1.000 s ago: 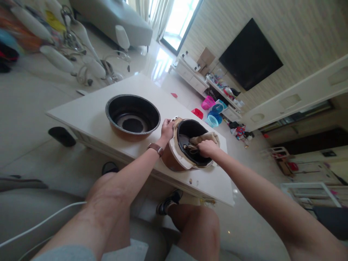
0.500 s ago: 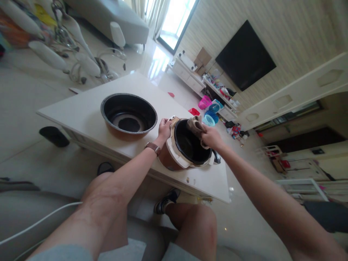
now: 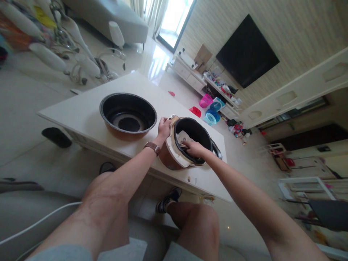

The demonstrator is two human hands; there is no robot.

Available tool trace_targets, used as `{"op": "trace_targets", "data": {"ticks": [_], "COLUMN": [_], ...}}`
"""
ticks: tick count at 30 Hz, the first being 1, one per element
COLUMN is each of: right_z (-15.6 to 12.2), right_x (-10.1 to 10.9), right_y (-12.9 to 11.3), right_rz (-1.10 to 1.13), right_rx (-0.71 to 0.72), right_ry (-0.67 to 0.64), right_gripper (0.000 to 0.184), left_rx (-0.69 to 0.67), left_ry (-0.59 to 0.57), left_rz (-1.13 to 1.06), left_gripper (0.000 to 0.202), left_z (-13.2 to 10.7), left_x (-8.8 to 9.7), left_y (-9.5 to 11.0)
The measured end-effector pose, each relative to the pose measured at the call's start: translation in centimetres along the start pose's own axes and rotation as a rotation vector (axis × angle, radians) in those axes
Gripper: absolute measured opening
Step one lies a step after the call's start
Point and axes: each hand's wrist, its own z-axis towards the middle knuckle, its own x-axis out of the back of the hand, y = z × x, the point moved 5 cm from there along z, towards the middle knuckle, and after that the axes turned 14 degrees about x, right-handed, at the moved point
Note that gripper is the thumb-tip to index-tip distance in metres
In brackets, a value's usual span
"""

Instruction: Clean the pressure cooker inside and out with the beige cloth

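Note:
A brown electric cooker base (image 3: 170, 156) with a cream rim and a dark inside stands near the right end of the white table. My left hand (image 3: 164, 129) grips the cream handle on its left side. Inside the cooker, my right hand (image 3: 194, 148) holds a greyish-brown cloth (image 3: 183, 137) against the inner wall on the left. Part of the cloth is hidden by the fingers. To the left of the cooker, a wide round brown pot (image 3: 127, 135) with a black, worn inside sits on the table, touched by neither hand.
The white table (image 3: 146, 85) lies across the view in front of my knees. Small bits (image 3: 189, 179) lie by the cooker near its front edge. Beyond are pink and blue baskets (image 3: 206, 101) on the floor, a TV cabinet (image 3: 187, 74) and a swivel chair base (image 3: 78, 65).
My right hand has moved the cloth from the cooker's far right rim down into it, toward the left inner wall. My left hand stays on the handle.

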Motion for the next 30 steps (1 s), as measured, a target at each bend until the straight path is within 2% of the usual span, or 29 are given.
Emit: {"op": "trace_targets", "data": {"ticks": [2,4,7,9,11,15,17,19,23,26,28,30], "right_z": [0.0,-0.1,-0.6,-0.7,-0.3,1.6,2.0,1.6,-1.3,-4.2,-5.6,-6.3], "right_x": [0.3,0.8,1.9,2.5,2.7,1.7,1.1,0.5,0.3,1.3,2.9,5.5], "right_y": [0.4,1.1,2.7,3.1,2.2,-2.3,-3.9,-4.3,-2.6,-0.1,1.6,3.4], "right_rz": [0.092,0.231,0.681,0.937,1.065,1.401,1.423,1.376,1.237,1.014,0.936,0.879], "right_rx": [-0.019,-0.043,-0.169,-0.267,-0.292,-0.155,-0.088,-0.036,0.104,0.074,0.016,-0.022], "right_ry": [0.062,0.161,0.478,0.669,0.724,0.709,0.683,0.601,0.235,-0.034,-0.072,0.104], "right_gripper": [0.065,0.052,0.033,0.031,0.034,0.032,0.034,0.037,0.040,0.034,0.035,0.033], "left_rx": [0.005,0.010,0.022,0.032,0.028,0.019,0.022,0.029,0.051,0.054,0.047,0.034], "left_ry": [0.004,0.008,0.015,0.024,0.033,0.028,0.015,0.007,0.012,0.019,0.022,0.027], "left_rz": [-0.003,-0.003,0.007,0.014,0.017,0.009,-0.004,-0.014,-0.021,-0.018,-0.013,-0.005], "left_gripper": [0.014,0.014,0.014,0.014,0.015,0.015,0.015,0.015,0.015,0.016,0.016,0.016], "left_z": [0.0,-0.1,-0.2,-0.2,-0.2,-0.3,-0.4,-0.4,-0.4,-0.5,-0.6,-0.7], "left_x": [0.0,0.0,-0.1,-0.1,0.0,0.0,-0.1,-0.1,-0.2,-0.2,-0.2,-0.2], "left_y": [0.0,0.1,0.3,0.3,0.4,0.5,0.5,0.4,0.4,0.5,0.6,0.8]}}
